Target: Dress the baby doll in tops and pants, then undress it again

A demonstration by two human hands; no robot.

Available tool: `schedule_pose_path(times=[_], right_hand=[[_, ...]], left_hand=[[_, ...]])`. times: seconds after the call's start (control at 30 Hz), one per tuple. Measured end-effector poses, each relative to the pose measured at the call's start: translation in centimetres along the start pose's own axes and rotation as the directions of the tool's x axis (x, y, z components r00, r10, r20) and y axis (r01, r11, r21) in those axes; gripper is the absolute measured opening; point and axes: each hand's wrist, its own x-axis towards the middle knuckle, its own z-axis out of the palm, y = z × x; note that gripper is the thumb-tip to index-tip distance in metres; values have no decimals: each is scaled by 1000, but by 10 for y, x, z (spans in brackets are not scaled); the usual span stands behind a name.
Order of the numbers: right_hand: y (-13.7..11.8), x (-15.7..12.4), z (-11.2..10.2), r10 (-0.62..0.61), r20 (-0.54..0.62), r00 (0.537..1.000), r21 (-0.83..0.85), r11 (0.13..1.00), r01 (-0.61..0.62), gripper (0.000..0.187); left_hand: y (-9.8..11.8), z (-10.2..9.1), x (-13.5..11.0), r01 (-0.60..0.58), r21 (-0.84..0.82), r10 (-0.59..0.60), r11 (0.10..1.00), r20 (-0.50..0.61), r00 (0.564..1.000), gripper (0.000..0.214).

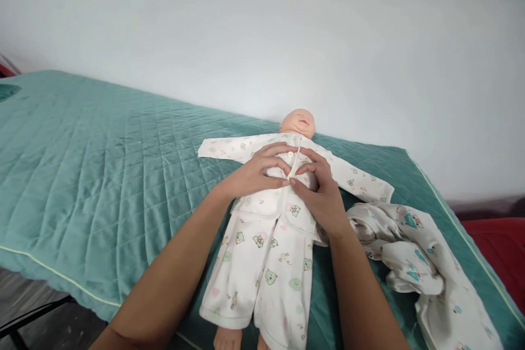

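White printed cotton baby top, on the pale plastic doll, lies under left hand and right hand at the doll's chest, each narrow grip pinching the front edge.

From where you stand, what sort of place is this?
Likely a baby-care practice room: a narrow bed with a quilted teal cover by a bare wall, a baby doll in pyjamas lying on it, and spare printed cloth beside it.
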Motion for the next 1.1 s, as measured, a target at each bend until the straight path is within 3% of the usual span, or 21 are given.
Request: schedule_pose_path(times=[0.13, 0.47, 0.77, 0.93, 1.1], right_hand=[[1, 0, 0, -33, 9, 999, -5, 999, 33, 14], [2, 1, -3, -20, 13, 1000, 72, 997, 19, 7], [1, 1, 1, 55, -32, 998, 74, 996, -53, 16], [-3, 2, 5, 57, -46, 997, -27, 998, -58, 20], [-3, 1, 4, 107, -25, 994, -1, 994, -107, 17]], left_hand=[[1, 6, 1, -41, 59, 43, 997, -37, 998, 2], [0, 15, 2, -77, 169, 99, 983, -126, 987, 17], [-2, 6, 1, -92, 181, 94, 979, -3, 996, 32], [3, 8, 0, -59, 171, 61, 983, -6, 998, 19], [2, 10, 2, -46, 91, 52, 995, -73, 996, 2]])
